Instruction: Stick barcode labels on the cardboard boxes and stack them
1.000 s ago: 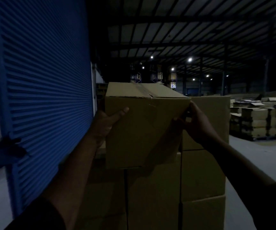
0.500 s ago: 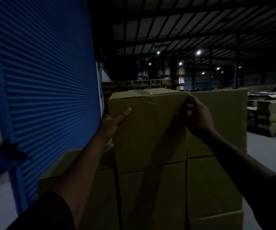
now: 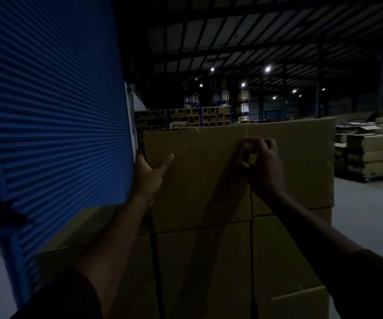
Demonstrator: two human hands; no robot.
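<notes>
A plain brown cardboard box (image 3: 197, 176) sits on top of the stack of boxes (image 3: 204, 268) in front of me, its right edge flush against the neighbouring top box (image 3: 301, 162). My left hand (image 3: 150, 173) grips the box's left edge, palm on the side and thumb across the front face. My right hand (image 3: 260, 166) hovers at the seam between the two top boxes, near the upper right corner, fingers curled and blurred. No barcode label is visible on the dim front faces.
A blue roller shutter (image 3: 54, 125) stands close on the left, beside a lower box (image 3: 82, 226). To the right lies grey floor (image 3: 368, 210), with more stacked cartons (image 3: 365, 153) behind. Racks with boxes (image 3: 186, 116) line the back of the dark warehouse.
The box has come down from a tilted, raised hold and now rests level on the stack against the right-hand box. My right hand has slid off its right edge to the seam.
</notes>
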